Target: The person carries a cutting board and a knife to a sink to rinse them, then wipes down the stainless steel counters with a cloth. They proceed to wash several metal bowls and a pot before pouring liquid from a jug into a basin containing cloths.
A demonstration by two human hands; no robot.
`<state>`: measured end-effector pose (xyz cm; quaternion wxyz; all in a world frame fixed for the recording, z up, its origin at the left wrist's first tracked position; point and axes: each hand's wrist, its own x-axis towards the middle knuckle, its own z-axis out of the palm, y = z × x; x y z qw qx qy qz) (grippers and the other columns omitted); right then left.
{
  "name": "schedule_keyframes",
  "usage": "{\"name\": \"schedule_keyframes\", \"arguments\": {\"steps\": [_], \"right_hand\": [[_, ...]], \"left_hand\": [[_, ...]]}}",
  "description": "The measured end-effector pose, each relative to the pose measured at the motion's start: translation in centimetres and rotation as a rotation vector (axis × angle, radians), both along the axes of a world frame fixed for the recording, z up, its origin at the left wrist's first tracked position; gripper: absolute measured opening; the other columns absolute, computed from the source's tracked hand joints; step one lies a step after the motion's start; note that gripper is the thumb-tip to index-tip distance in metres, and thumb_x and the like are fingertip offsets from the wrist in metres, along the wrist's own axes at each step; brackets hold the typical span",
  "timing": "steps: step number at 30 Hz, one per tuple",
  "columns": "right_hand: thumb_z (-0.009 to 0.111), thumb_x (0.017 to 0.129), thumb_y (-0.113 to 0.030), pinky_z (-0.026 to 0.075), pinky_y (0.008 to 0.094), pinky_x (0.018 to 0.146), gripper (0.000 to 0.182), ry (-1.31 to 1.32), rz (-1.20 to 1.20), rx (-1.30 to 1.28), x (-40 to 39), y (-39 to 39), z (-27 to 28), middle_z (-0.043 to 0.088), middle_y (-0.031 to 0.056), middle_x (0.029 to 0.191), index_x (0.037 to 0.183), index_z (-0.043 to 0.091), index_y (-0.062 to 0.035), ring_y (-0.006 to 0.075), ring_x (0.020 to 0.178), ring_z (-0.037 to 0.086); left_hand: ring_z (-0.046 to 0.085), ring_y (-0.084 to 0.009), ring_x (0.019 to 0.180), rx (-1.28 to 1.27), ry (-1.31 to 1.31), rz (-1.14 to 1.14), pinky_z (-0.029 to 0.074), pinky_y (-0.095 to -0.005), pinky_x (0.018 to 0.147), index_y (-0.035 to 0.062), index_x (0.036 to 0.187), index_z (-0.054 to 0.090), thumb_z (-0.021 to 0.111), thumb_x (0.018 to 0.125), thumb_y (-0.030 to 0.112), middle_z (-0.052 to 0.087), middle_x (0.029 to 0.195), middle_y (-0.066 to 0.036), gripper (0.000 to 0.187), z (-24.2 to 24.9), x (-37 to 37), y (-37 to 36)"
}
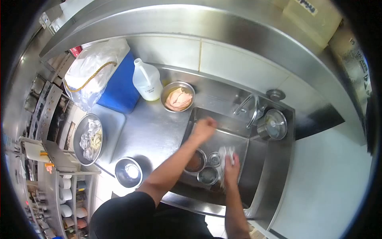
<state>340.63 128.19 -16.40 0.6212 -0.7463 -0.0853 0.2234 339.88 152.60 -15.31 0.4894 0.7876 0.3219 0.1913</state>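
Note:
Over the upper left part of the steel sink, my left hand is curled and blurred; whether it holds anything does not show. My right hand is lower in the sink, closed on a white cloth. Just left of the cloth, several round metal containers sit in the basin: a larger bowl with brownish contents, a small one and another with cloudy contents. The tap stands at the sink's back edge.
Left of the sink are a bowl with pinkish contents, a plastic jug, a blue cooler, a bowl of cloths and a metal bowl. A pot stands at the right. A steel shelf spans above.

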Motion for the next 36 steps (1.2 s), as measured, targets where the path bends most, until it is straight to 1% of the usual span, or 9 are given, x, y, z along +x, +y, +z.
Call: {"name": "schedule_keyframes", "arguments": {"steps": [3,4,7,11,16,22,28,33,36], "right_hand": [[0.063,0.096,-0.020,0.050,0.0463,0.098,0.044,-0.701,-0.011,-0.250,5.4,9.1,-0.8,0.063,0.0245,0.124,0.135,0.055,-0.0008,0.0384,0.114,0.063],[0.062,0.095,-0.020,0.050,0.0474,0.097,0.045,-0.770,-0.018,-0.370,6.8,12.0,0.8,0.062,0.0233,0.123,0.136,0.054,-0.0019,0.0388,0.113,0.062],[0.061,0.093,-0.017,0.053,0.0485,0.094,0.047,-0.905,0.020,-0.725,11.1,18.9,2.5,0.057,0.0192,0.124,0.137,0.051,-0.0022,0.0367,0.118,0.059],[0.062,0.092,-0.013,0.052,0.0452,0.098,0.048,-0.816,0.040,-1.034,15.0,24.6,-3.3,0.053,0.0198,0.133,0.136,0.051,-0.0004,0.0367,0.124,0.054],[0.057,0.093,-0.011,0.047,0.0452,0.106,0.044,-1.026,0.108,-1.010,13.2,29.0,-9.2,0.045,0.0208,0.148,0.136,0.052,0.0000,0.0380,0.127,0.052],[0.051,0.093,-0.010,0.049,0.0434,0.104,0.041,-0.912,0.387,-0.706,7.3,35.2,-5.6,0.051,0.0058,0.151,0.132,0.061,-0.0170,0.0365,0.126,0.054],[0.058,0.088,-0.006,0.051,0.0428,0.100,0.040,-1.100,0.613,-0.500,3.7,34.4,-5.1,0.058,0.0050,0.144,0.126,0.067,-0.0145,0.0359,0.115,0.058],[0.063,0.083,-0.005,0.050,0.0444,0.098,0.040,-0.850,0.845,-0.299,-5.7,30.4,-3.3,0.064,0.0056,0.133,0.122,0.069,-0.0110,0.0355,0.112,0.059],[0.062,0.084,-0.006,0.050,0.0450,0.097,0.039,-1.055,0.796,-0.141,-5.1,31.0,-5.4,0.065,0.0085,0.132,0.122,0.068,-0.0097,0.0363,0.110,0.058]], "left_hand": [[0.069,-0.0339,0.084,0.125,0.058,0.490,0.056,-0.0443,0.073,-0.0011,0.103,0.058,0.071,0.089,0.024,0.069,0.094,-0.020,0.032,0.6,-6.9,8.4],[0.069,-0.0338,0.085,0.218,0.090,0.608,0.058,-0.0436,0.070,-0.0038,0.108,0.056,0.072,0.089,0.025,0.068,0.098,-0.021,0.038,0.0,-8.0,10.5],[0.071,-0.0326,0.087,-0.224,0.053,0.708,0.063,-0.0392,0.060,-0.0088,0.113,0.052,0.072,0.090,0.026,0.067,0.103,-0.022,0.046,1.6,-8.8,14.2],[0.073,-0.0301,0.078,-0.549,-0.084,0.550,0.065,-0.0355,0.056,-0.0125,0.114,0.050,0.067,0.093,0.019,0.066,0.100,-0.023,0.041,-1.2,-8.7,18.6],[0.073,-0.0280,0.068,-0.516,-0.207,0.444,0.063,-0.0355,0.054,-0.0134,0.109,0.050,0.060,0.094,0.013,0.067,0.096,-0.026,0.032,-6.3,-9.9,20.3],[0.071,-0.0267,0.068,-0.392,-0.106,0.383,0.057,-0.0355,0.052,-0.0119,0.104,0.050,0.060,0.094,0.012,0.066,0.092,-0.023,0.027,-2.8,-17.3,17.7],[0.063,-0.0191,0.071,-0.406,-0.052,0.444,0.055,-0.0348,0.061,-0.0043,0.103,0.051,0.058,0.093,0.011,0.060,0.085,-0.013,0.020,0.5,-25.6,15.2],[0.061,-0.0153,0.079,-0.442,-0.093,0.457,0.053,-0.0317,0.064,-0.0025,0.107,0.052,0.056,0.093,0.009,0.062,0.091,-0.011,0.019,4.6,-32.8,14.1],[0.061,-0.0142,0.081,-0.417,-0.093,0.483,0.052,-0.0295,0.067,-0.0018,0.113,0.053,0.055,0.093,0.007,0.063,0.095,-0.009,0.022,6.1,-36.9,13.6]]}}
